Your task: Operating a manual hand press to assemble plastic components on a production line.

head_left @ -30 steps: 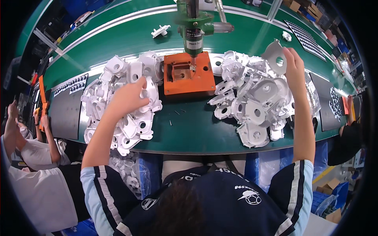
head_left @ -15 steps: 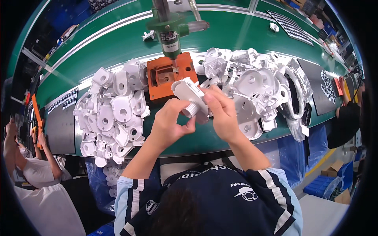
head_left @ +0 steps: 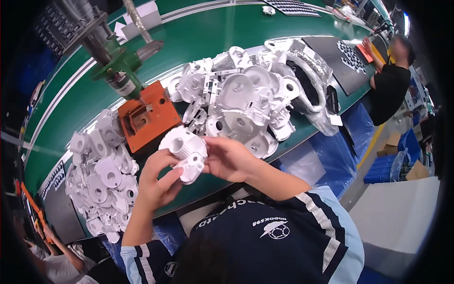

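While I look down from the head camera, the far left of the green table (head_left: pixel 213 42) carries a heap of white moulded parts (head_left: pixel 101 177), piled loosely near the table's front edge. Just to the right of that heap sits an orange fixture block (head_left: pixel 146 120), with a green-bodied press tool (head_left: pixel 120 66) hanging over its back corner. Below the block, my left hand (head_left: pixel 158 182) is curled from beneath around a white plastic housing (head_left: pixel 187 151), fingers partly closed and the thumb pressing on its lower lobe. That housing is held in the air just above the table's near edge, between both hands. I judge it light, rigid and smooth, with a round barrel and thin flanges that could crack, so the thick barrel is the safest place to grip. My right hand (head_left: pixel 229 158) pinches the housing's right side with its fingertips, palm open behind. Further right lies a larger pile of white castings (head_left: pixel 246 99), touching a crumpled clear plastic bag (head_left: pixel 309 80).
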`<state>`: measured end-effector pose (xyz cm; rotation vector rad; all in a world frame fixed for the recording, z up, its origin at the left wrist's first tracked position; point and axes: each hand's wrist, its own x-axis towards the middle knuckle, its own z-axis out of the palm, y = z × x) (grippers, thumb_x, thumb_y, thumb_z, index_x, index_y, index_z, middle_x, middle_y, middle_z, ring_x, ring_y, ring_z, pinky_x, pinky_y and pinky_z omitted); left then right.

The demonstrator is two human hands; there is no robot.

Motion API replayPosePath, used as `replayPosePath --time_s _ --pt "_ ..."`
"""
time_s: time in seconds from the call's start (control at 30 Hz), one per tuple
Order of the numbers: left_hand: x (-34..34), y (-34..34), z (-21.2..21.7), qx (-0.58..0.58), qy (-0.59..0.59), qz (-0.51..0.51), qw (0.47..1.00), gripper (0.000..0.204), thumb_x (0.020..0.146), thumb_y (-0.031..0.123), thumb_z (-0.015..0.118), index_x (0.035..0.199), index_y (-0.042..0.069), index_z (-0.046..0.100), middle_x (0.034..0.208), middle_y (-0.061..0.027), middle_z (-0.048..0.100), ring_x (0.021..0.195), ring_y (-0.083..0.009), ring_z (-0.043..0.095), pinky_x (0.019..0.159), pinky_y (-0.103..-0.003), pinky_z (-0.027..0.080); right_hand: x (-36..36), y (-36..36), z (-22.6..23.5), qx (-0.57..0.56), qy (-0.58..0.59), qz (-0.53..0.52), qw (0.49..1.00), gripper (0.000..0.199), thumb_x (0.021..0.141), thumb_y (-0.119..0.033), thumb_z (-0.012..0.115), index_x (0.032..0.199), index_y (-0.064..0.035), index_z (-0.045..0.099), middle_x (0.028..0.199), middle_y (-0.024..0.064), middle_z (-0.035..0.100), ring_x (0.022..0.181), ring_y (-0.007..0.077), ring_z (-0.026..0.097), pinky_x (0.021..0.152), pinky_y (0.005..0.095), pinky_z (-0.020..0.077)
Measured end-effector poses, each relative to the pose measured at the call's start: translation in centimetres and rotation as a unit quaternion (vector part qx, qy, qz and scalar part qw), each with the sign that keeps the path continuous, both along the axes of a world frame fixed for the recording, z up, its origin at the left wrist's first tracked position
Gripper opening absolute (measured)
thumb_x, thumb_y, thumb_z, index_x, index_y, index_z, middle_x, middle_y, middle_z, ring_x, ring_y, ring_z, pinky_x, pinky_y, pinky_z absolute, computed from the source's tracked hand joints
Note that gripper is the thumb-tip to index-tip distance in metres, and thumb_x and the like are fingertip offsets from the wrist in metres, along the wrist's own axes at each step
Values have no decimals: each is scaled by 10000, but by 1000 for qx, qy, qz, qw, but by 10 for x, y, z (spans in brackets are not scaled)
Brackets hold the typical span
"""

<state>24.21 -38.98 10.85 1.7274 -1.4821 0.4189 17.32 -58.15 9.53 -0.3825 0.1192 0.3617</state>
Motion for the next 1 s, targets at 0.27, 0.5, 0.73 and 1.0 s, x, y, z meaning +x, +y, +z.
replayPosePath --time_s 0.27,0.5,0.73,1.0 --pt "24 0 10 64 -78 129 986 391 651 -64 662 1029 0 584 932 -139 575 796 -315 586 669 -357 492 -59 -126 28 -389 -201 -106 893 321 881 -117 460 1119 94 501 960 246 617 853 307 635 761 357 509" --pt "91 22 -27 124 -119 244 955 322 698 18 612 1014 84 596 860 -85 494 785 -244 549 624 -354 478 -31 -318 -19 -893 114 -211 381 316 813 -171 551 1035 48 602 883 105 648 834 195 596 732 306 452" --pt "107 7 -46 140 -181 281 932 323 707 40 596 1020 119 598 871 -72 500 816 -250 531 656 -356 481 -11 -336 -60 -959 102 -110 239 222 775 -148 553 937 -14 626 931 222 621 928 374 584 800 418 455" --pt "100 22 -48 131 -43 248 959 298 773 107 635 1060 59 573 976 -107 542 954 -299 520 800 -383 453 -14 -344 -46 -916 148 -204 312 141 775 -140 575 852 -23 597 820 209 627 810 371 610 722 441 474"
